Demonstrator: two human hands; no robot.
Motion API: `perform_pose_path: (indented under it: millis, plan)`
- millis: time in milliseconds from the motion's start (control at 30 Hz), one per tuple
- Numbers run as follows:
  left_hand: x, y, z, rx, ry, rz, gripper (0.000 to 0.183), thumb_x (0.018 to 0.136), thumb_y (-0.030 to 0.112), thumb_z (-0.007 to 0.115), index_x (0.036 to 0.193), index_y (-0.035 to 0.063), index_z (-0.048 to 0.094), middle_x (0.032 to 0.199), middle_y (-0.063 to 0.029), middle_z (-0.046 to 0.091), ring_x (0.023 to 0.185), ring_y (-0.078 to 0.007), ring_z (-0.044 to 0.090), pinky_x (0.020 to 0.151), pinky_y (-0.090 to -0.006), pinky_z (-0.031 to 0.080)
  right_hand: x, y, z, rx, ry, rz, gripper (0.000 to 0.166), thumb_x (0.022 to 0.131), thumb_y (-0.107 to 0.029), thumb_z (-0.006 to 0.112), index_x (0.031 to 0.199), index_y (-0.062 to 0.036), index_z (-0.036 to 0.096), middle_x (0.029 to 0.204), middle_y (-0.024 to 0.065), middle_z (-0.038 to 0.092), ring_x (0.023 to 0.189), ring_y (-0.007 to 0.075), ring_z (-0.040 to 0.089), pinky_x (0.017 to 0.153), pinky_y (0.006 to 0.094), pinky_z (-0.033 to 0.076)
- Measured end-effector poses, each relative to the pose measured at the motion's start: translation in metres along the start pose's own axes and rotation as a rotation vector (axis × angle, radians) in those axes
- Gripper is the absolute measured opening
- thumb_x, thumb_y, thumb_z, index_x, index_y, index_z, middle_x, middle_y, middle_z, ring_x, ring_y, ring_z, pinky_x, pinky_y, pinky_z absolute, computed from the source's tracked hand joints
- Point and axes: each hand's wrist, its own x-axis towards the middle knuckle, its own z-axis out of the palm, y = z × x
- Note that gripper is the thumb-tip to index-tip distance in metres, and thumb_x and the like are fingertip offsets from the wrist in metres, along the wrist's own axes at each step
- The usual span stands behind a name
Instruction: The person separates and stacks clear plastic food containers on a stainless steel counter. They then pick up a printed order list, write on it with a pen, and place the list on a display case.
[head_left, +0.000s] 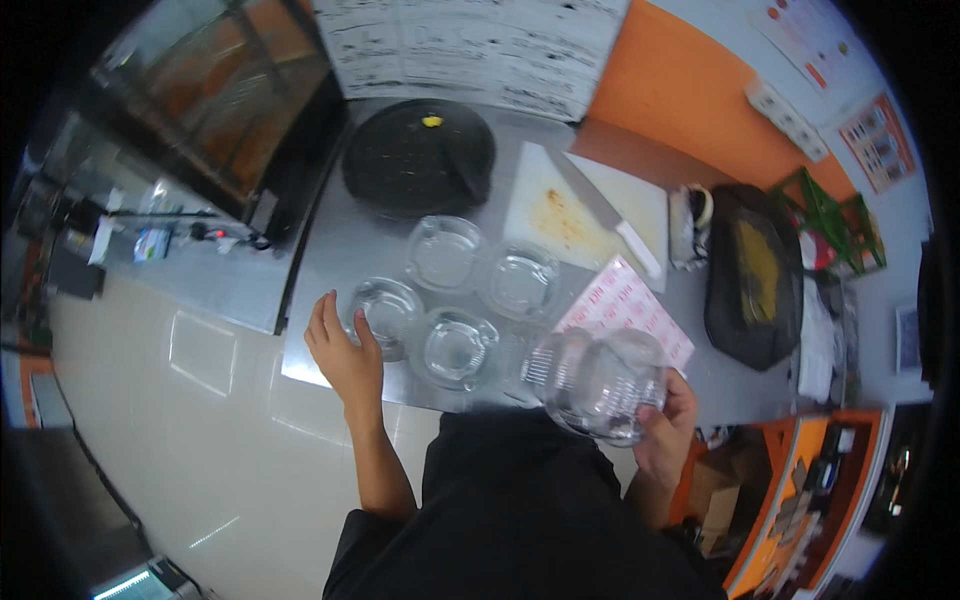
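My right hand grips clear plastic clamshell containers, nested together, above the table's front edge. Below them lies pink-and-white printed paper, partly covered from view. My left hand has its thumb and fingers spread beside a clear plastic container at the left. Whether the thumb touches its rim I cannot tell. Several similar pieces stand close by: one farther back, one near the cutting board and one at the front.
On the steel table, a large kitchen knife lies across a stained white cutting board. A round black tray bears a small yellow piece. Rightward are a black tray with yellowish contents and a green basket.
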Motion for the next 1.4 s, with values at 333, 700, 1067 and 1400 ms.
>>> perform_pose_path:
  millis: [333,700,1067,1400]
  plan:
    - [-0.024,0.17,-0.071,-1.131,-0.886,0.391,0.078,0.069,0.023,0.086,0.136,0.0012,0.051,0.142,-0.0247,0.045,0.124,-0.0385,0.054,0.094,-0.0418,0.05,-0.006,-0.011,0.023,-0.029,-0.21,0.089,0.037,0.085,0.006,0.067,0.119,0.0036,0.053,0.111,0.0099,0.063,0.104,0.0161,0.06,0.089,0.0313,0.05]
    - [-0.018,0.106,-0.053,-0.799,-0.616,-0.043,0.049,0.083,-0.009,0.047,0.131,-0.0008,0.054,0.127,-0.0218,0.06,0.106,-0.029,0.066,0.082,-0.0349,0.056,-0.017,-0.014,0.018,0.031,-0.053,0.093,0.042,0.081,-0.011,0.077,0.113,0.0057,0.056,0.11,0.0154,0.065,0.091,0.0182,0.067,0.078,0.0312,0.057]
    - [-0.004,-0.026,0.021,0.192,-0.263,-0.012,0.062,0.087,0.019,0.067,0.141,0.0042,0.042,0.137,-0.0212,0.048,0.123,-0.0408,0.044,0.098,-0.049,0.04,-0.013,-0.015,-0.005,0.194,-0.038,0.07,0.043,0.084,-0.014,0.074,0.119,0.0034,0.055,0.105,0.012,0.066,0.091,0.019,0.068,0.081,0.0322,0.057]
    - [-0.033,0.172,-0.055,-1.153,-0.991,0.332,0.08,0.069,0.027,0.086,0.136,0.0034,0.051,0.145,-0.0198,0.042,0.131,-0.0355,0.046,0.102,-0.043,0.043,-0.011,0.002,0.01,0.096,-0.172,0.106,0.04,0.087,0.003,0.067,0.124,0.0007,0.052,0.11,0.0085,0.063,0.102,0.0145,0.06,0.084,0.0295,0.051]
